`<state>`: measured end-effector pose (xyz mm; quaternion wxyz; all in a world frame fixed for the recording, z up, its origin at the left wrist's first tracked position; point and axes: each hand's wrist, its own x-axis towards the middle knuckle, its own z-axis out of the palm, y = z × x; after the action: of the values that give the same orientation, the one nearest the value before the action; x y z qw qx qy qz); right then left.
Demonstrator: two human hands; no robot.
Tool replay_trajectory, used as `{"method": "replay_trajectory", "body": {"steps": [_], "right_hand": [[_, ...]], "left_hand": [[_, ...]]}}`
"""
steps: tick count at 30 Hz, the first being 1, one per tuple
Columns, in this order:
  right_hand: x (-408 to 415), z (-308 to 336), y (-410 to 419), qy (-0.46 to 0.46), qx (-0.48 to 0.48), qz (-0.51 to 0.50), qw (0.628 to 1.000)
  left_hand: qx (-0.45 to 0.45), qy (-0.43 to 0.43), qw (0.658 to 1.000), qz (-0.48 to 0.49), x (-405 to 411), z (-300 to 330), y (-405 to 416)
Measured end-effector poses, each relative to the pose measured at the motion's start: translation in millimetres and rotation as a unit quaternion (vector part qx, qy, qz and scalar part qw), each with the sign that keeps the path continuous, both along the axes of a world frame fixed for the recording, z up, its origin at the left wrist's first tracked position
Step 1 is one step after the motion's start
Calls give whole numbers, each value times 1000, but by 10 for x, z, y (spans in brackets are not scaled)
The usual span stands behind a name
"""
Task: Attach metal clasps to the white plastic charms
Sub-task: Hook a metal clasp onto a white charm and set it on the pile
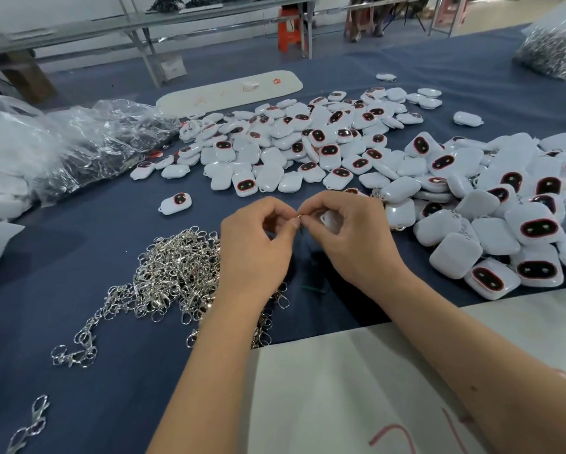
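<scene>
Both hands mid-table, fingertips meeting. Left hand (255,247) pinches a small clasp (297,218); right hand (350,237) curls round a charm (328,220).

Surface: table (439,70) under a dark blue cloth.
Centre and right: white plastic charms (308,149) in loose heaps.
Near left: pile of metal clasps (173,273).
Left edge: crumpled clear plastic bags (88,142).
Far right corner: bag (556,50), possibly holding more clasps.
Far centre: white tray (229,93).
Near edge: white sheet (357,388).
</scene>
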<state>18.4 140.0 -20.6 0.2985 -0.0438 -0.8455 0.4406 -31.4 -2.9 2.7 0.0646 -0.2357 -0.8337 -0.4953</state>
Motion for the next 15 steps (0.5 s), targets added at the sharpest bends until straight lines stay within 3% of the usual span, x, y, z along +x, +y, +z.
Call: {"method": "replay_trajectory", "body": {"steps": [7, 15], "right_hand": [[11, -12, -7, 29, 20, 5, 999], [-40, -26, 97, -14, -111, 89, 990]], "left_hand": [[14, -23, 1000, -1, -47, -21, -26], [75, -16, 997, -7, -62, -35, 3]]}}
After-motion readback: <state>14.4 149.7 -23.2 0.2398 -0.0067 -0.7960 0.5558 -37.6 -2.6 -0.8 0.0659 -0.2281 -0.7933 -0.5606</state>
